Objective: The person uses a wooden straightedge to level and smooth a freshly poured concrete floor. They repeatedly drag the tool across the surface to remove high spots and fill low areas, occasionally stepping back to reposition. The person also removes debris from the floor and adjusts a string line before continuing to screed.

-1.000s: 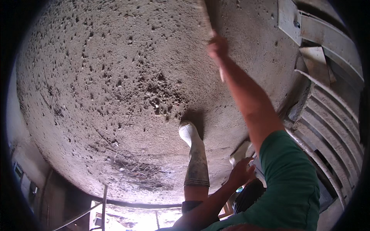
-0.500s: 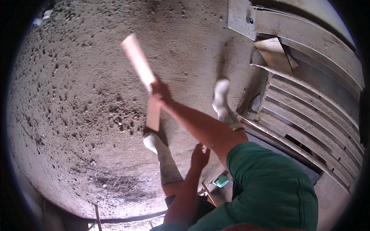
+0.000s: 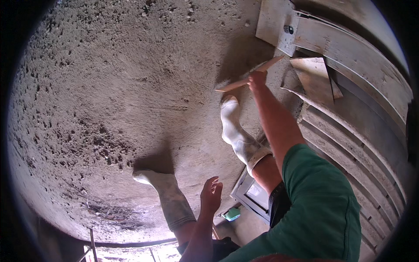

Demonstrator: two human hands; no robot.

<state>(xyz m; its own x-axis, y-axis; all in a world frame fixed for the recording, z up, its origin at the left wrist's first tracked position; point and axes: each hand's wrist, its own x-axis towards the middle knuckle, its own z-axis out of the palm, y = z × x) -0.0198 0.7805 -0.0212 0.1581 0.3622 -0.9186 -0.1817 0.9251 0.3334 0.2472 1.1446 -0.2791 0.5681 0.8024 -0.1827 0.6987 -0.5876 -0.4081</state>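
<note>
My right hand [image 3: 257, 79] is wrapped round the middle of a narrow wooden board [image 3: 234, 85]. The board is seen nearly edge-on at the upper right, with one end on each side of the fist. It is held over the rough, sandy grey ground [image 3: 174, 87], near the toe of my right boot [image 3: 235, 126]; whether it touches the ground I cannot tell. Lower down, my left hand [image 3: 211, 196] hangs empty beside my left boot [image 3: 163, 183], its fingers loosely bent and apart from the thumb.
Along the right side runs a slatted wooden structure [image 3: 345, 148] with long planks [image 3: 349, 48]. A loose piece of board [image 3: 312, 76] leans there. Behind my boots are a grey frame [image 3: 253, 196] and a small green container [image 3: 232, 214]. Loose crumbs [image 3: 104, 144] roughen the ground at left.
My right hand has carried the board from the upper middle to the right, turning it nearly edge-on. My left hand has moved slightly left and down. My boots stand farther apart in view.
</note>
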